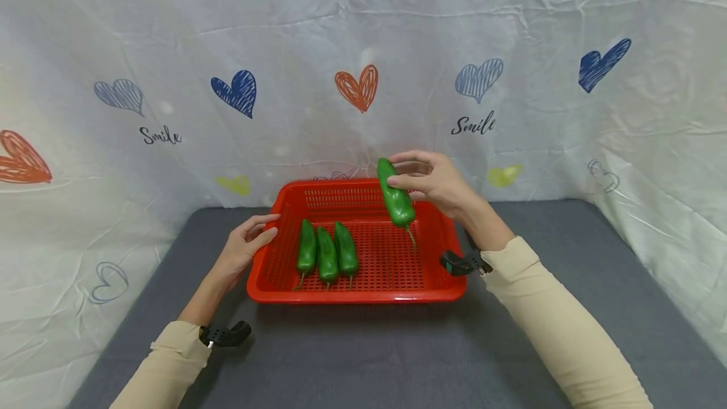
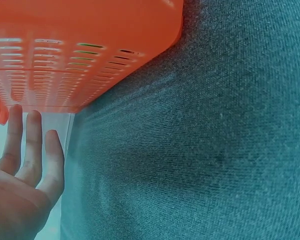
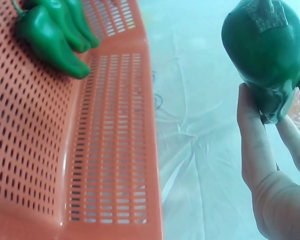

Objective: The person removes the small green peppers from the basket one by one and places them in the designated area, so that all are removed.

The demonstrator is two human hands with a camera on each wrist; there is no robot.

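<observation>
A green chili pepper point(image 1: 394, 197), stem downward, is pinched between the thumb and fingers of my right hand point(image 1: 434, 182) above the right part of a red plastic basket point(image 1: 354, 297). In the right wrist view the held pepper's stem end point(image 3: 265, 45) faces the camera. Three more green peppers, a left one point(image 1: 307, 248), a middle one point(image 1: 327, 256) and a right one point(image 1: 346, 249), lie side by side on the left of the basket floor. My left hand point(image 1: 241, 248) is at the basket's left rim, its fingers fairly straight; the left wrist view has them beside the slotted wall point(image 2: 55, 60).
The basket stands on a dark grey tabletop point(image 1: 363, 358). Behind it hangs a creased white cloth point(image 1: 295, 36) printed with hearts and lettering. Black straps with small devices sit at both wrists, one at the left wrist point(image 1: 225, 334).
</observation>
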